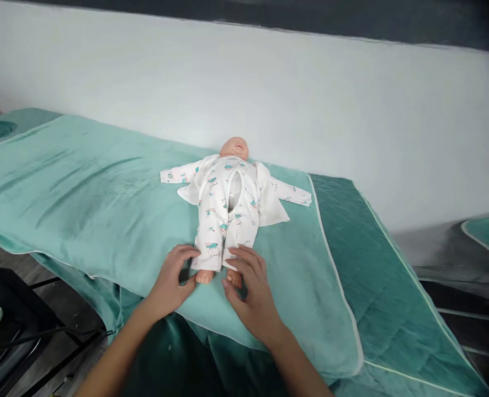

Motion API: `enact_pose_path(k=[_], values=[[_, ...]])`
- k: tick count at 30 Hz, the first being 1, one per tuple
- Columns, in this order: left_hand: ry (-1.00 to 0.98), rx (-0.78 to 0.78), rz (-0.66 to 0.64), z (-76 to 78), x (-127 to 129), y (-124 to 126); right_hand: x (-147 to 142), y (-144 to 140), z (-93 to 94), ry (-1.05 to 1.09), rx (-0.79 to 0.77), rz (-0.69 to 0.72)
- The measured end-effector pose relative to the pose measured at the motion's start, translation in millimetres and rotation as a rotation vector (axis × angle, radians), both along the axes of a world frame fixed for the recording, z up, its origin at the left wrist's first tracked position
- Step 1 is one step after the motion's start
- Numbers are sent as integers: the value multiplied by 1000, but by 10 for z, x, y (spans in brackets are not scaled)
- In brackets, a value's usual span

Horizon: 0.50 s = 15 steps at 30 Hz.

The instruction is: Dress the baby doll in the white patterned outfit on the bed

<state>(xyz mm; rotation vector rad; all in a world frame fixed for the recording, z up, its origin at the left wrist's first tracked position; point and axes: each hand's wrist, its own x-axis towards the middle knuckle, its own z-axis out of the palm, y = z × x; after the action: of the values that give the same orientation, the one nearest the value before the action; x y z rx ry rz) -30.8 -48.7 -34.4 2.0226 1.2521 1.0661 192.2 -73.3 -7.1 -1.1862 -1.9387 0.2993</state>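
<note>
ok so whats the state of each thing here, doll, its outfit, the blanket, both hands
doll: lying on its back, feet bare
romper: on the doll, front open at the middle, sleeves spread flat
light green blanket: spread flat, near edge hanging over
left hand: open, fingers at the doll's foot and trouser cuff
right hand: open, fingers on the other cuff

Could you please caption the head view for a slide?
Both hands, left and right, at the feet of a baby doll on a green blanket.

Baby doll [228, 198] — supine on green blanket, white printed sleepsuit, front open
</note>
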Motion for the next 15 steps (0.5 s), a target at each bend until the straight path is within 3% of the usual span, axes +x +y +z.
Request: enact_pose_path(k=[4,7,11,15], values=[[65,71,47,4,87,6,-256,-2,90,-239,-14,-128],[-23,67,69,44,137,21,-347,60,141,-286,13,-203],[-227,154,136,11,94,-63,-423,39,233,-272,72,-136],[-267,170,238,-107,-13,-161,-451,-73,271,-251,103,-32]])
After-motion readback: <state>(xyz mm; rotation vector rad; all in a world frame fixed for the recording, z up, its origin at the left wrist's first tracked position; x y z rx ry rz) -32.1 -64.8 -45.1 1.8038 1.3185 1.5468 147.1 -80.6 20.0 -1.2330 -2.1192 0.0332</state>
